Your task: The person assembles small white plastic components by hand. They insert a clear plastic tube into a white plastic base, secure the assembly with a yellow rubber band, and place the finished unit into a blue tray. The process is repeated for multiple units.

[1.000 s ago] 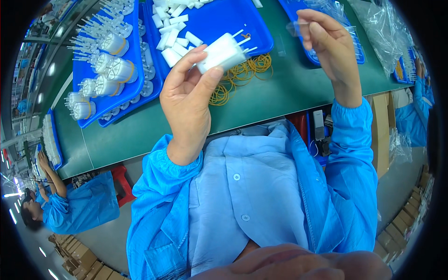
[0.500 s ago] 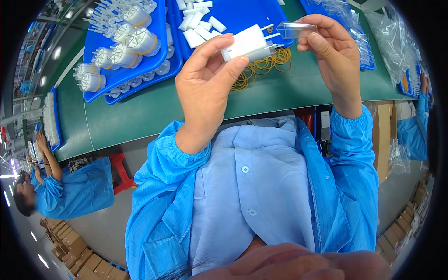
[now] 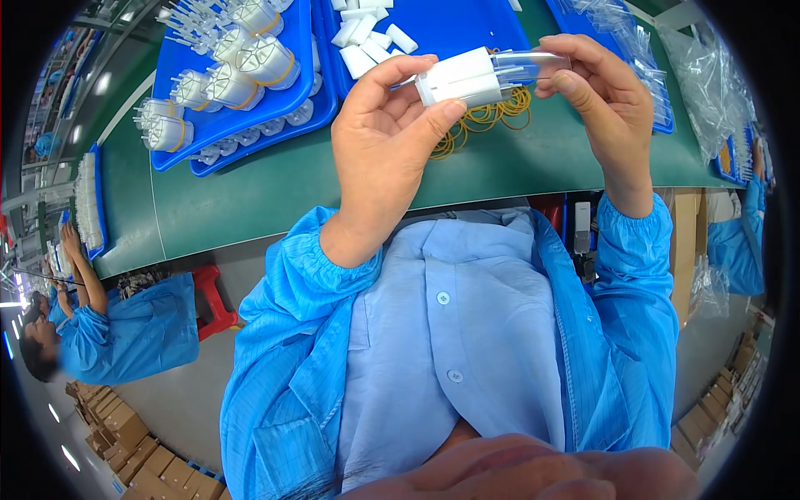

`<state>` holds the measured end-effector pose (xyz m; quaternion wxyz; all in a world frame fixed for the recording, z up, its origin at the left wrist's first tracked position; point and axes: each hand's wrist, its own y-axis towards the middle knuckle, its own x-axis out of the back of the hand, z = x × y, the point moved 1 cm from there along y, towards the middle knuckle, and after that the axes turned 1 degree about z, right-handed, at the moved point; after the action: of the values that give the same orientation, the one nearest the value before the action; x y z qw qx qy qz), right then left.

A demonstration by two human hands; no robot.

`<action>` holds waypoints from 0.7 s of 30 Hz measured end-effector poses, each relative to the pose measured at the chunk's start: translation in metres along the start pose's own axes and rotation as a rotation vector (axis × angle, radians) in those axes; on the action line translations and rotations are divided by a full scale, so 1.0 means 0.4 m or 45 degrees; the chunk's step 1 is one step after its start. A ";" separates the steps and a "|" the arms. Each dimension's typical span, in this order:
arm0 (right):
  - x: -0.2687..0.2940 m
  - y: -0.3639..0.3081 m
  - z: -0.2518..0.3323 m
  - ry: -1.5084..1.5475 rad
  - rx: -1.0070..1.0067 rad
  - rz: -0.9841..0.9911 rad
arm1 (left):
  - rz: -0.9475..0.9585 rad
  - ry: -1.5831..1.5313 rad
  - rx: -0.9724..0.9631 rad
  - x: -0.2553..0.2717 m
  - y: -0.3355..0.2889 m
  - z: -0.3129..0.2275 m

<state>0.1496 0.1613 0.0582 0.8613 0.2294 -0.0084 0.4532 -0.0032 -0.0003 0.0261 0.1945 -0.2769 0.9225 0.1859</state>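
Observation:
Between the fingertips and thumb of my left hand [image 3: 379, 146] is a small bundle of white plug adapters [image 3: 461, 77], lying sideways with thin pins toward the right. Clear plastic shows along the bundle's left end. My right hand [image 3: 608, 104] pinches a clear curved plastic piece [image 3: 533, 63], which lies along the pins at the bundle's right end. Whether it touches the adapters is hard to tell. Yellow rubber bands [image 3: 507, 107] lie in a loose heap on the green table [image 3: 275, 200] below the bundle.
At left, stacked blue trays [image 3: 287, 112] carry banded adapter bundles [image 3: 267, 62]. Loose white adapters [image 3: 358, 60] lie in a blue tray [image 3: 467, 21] behind my hands. Clear plastic pieces [image 3: 600, 12] fill another tray at right, beside plastic bags [image 3: 700, 92]. A co-worker [image 3: 125, 329] sits at far left.
The clear piece has moved left and down from above the pins to lie along them. My left hand has turned the adapter bundle and shifted slightly right.

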 end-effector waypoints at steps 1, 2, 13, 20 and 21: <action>-0.001 -0.002 0.005 0.029 -0.017 0.011 | -0.002 -0.011 -0.007 0.000 0.000 0.000; -0.001 -0.003 0.007 0.058 -0.035 0.022 | 0.010 -0.002 -0.002 0.000 0.000 0.001; -0.011 -0.015 0.004 0.068 0.103 -0.007 | 0.078 0.407 -0.173 -0.007 -0.006 0.008; -0.015 -0.025 0.010 0.033 0.150 0.035 | 0.073 0.441 -0.178 -0.007 0.001 0.010; -0.017 -0.027 0.011 0.041 0.128 0.024 | 0.057 0.473 -0.185 -0.007 -0.001 0.010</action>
<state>0.1551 0.1492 0.0563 0.8444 0.2652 0.0261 0.4647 0.0004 0.0024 0.0239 -0.0036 -0.2991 0.9326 0.2019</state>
